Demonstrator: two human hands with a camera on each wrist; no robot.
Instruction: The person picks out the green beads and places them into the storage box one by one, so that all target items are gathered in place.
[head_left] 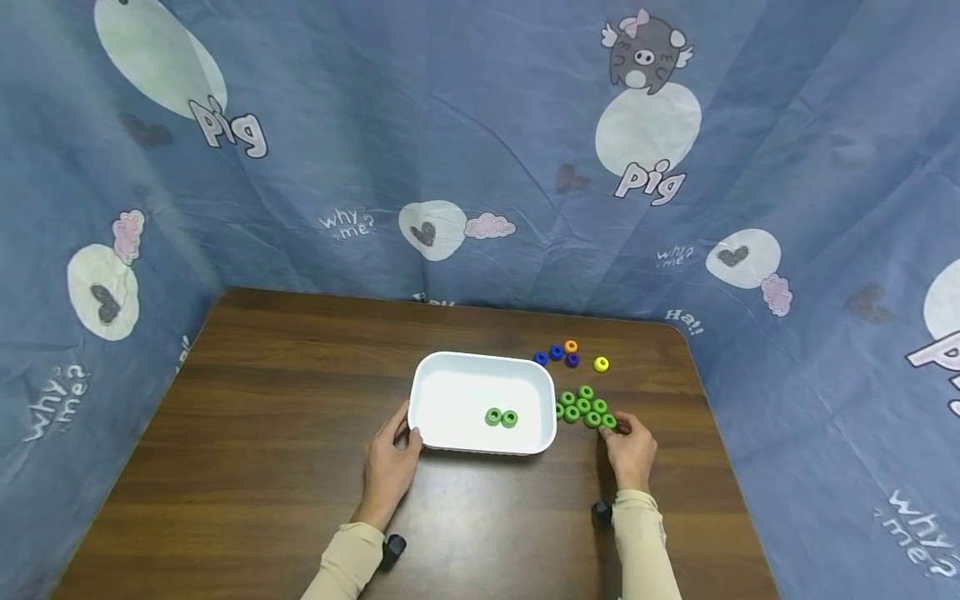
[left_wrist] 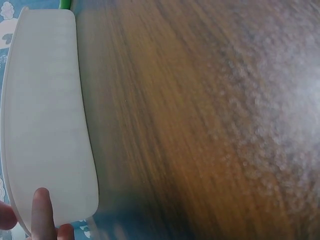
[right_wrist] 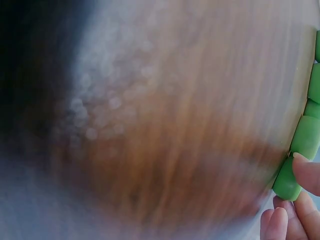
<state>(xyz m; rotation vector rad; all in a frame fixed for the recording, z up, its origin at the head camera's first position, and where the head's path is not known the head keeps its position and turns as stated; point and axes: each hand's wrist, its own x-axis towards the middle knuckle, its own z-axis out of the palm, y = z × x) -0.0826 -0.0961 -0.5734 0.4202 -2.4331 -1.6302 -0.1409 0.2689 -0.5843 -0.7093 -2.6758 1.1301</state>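
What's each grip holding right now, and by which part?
Left grip: the white, rectangular, plastic-looking tray, at its near left corner. Right grip: the rightmost green, ring-shaped bead, material unclear, pinched by its outer side.

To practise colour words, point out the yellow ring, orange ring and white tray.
Yellow ring (head_left: 599, 368), head view: front side.
Orange ring (head_left: 570, 350), head view: front side.
White tray (head_left: 453, 396), head view: bare floor inside.

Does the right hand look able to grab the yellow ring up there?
Probably yes: the right hand is near the yellow ring, and nothing tall stands between them. It pinches a green ring, though, so it would likely have to let go first.
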